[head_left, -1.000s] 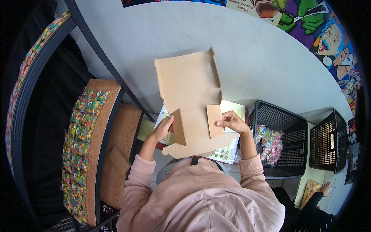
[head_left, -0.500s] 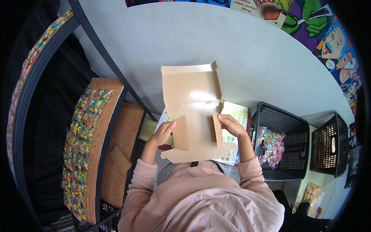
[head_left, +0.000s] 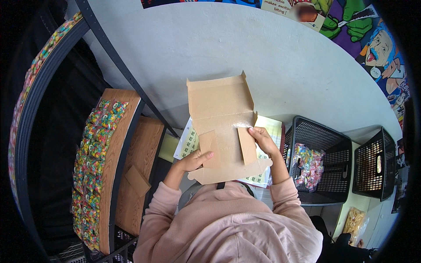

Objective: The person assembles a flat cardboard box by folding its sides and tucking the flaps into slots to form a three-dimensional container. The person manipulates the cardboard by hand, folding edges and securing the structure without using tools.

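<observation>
An unfolded brown cardboard box point(head_left: 223, 120) is held up in front of my body, its lid panel raised on the far side. Two side flaps stand folded inward over its base. My left hand point(head_left: 191, 161) grips the left edge near the lower flap, thumb lying on the cardboard and the other fingers hidden beneath. On the other side, my right hand point(head_left: 263, 139) pinches the top of the right flap between thumb and fingers. Under the box lie printed label sheets point(head_left: 187, 139), partly covered by it.
At the left, shelves carry rows of bagged colourful candies point(head_left: 94, 166); a small folded cardboard piece point(head_left: 137, 180) lies on a lower wooden shelf point(head_left: 144, 153). To the right stands a black crate point(head_left: 334, 175) with candy packets point(head_left: 308, 166), then another black crate point(head_left: 374, 164) and a bag of yellowish snacks point(head_left: 353, 220).
The box has shifted slightly right and tilted. My left hand has moved lower and inward along its left edge, and the right flap leans further inward.
</observation>
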`<state>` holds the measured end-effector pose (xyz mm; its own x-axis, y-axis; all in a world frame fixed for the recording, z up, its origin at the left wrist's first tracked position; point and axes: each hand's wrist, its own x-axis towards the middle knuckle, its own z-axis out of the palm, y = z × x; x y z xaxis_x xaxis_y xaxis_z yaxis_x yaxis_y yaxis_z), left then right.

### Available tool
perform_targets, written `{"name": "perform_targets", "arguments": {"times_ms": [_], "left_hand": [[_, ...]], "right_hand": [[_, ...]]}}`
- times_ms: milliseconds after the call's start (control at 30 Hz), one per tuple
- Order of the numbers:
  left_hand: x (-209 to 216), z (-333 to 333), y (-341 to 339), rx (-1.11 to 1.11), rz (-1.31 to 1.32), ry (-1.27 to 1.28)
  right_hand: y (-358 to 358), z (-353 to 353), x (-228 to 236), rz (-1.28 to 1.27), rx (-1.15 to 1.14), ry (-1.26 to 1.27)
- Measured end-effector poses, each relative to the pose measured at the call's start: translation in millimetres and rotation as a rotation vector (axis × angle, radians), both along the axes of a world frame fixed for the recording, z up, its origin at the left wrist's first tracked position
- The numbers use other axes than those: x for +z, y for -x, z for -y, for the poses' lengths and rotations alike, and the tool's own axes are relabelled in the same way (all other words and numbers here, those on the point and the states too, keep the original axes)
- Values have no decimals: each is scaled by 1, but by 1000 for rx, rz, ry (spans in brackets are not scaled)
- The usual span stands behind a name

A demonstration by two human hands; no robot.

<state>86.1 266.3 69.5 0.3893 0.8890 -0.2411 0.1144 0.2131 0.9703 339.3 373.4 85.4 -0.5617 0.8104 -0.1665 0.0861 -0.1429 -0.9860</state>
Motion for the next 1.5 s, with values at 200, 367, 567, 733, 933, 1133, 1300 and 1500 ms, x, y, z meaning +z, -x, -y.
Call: {"name": "perform_targets", "arguments": {"times_ms": [200, 367, 567, 733, 933, 1133, 1300, 1500], "left_hand": [[-4, -5, 9, 53, 60, -72], [-1, -13, 18, 85, -116, -194], [8, -20, 18, 129, -116, -214], [6, -25, 24, 175, 24, -128], [0, -28, 5, 341, 312, -239], [-16, -31, 0, 462, 487, -128], [1, -16, -13, 488, 689, -144], [-10, -13, -11, 559, 859, 2]], "right_hand": [[-17, -5, -3, -102, 255, 44], [-17, -4, 9, 108, 268, -61], [-12, -8, 12, 142, 194, -160], [-10, -6, 18, -26, 72, -193], [0, 0, 8, -218, -320, 0], [8, 19, 10, -352, -478, 59], [8, 31, 5, -365, -572, -58], [20, 39, 4, -345, -619, -196]]}}
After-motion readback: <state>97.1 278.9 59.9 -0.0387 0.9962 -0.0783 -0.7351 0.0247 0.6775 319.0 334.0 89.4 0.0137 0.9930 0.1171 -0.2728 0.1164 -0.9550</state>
